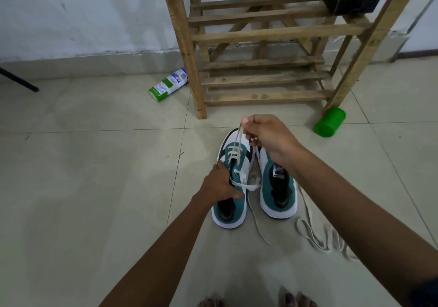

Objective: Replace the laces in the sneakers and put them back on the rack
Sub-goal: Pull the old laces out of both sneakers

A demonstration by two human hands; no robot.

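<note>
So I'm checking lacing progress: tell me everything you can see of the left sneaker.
The left sneaker stands upright on the floor tiles, toe toward the wooden rack, beside its mate. It is teal, white and navy with a white sole. A white lace crosses its front eyelets. The left hand holds its side; the right hand pinches the lace upward.

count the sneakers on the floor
2: the teal-and-white sneaker held by the left hand at, and its teal-and-white partner sneaker directly to its right, partly behind the right forearm.

Teal-and-white sneakers (254, 183); white laces (239, 150); green cup (330, 122)
</note>
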